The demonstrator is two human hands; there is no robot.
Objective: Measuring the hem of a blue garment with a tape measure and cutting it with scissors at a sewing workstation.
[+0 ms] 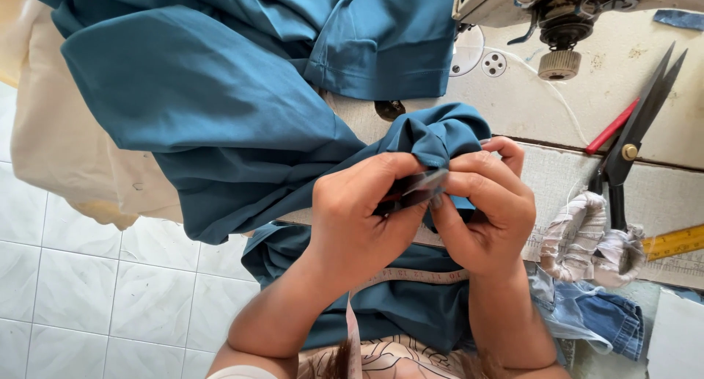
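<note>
Over teal fabric [220, 107], both hands' fingers [469, 173] pinched.

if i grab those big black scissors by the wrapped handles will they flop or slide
The scissors look rigid and probably heavy for their size, given the long dark blades. The cloth-wrapped handles likely grip well. Pushed, they would probably slide flat on the table, not roll.

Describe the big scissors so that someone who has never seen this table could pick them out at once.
Start at the sewing machine at the top of the table and go down its right side. The scissors lie there, black blades pointing up and away, with a brass-coloured pivot screw. Unlike the red pencil and yellow ruler nearby, their handles are wrapped in striped cloth.
</note>
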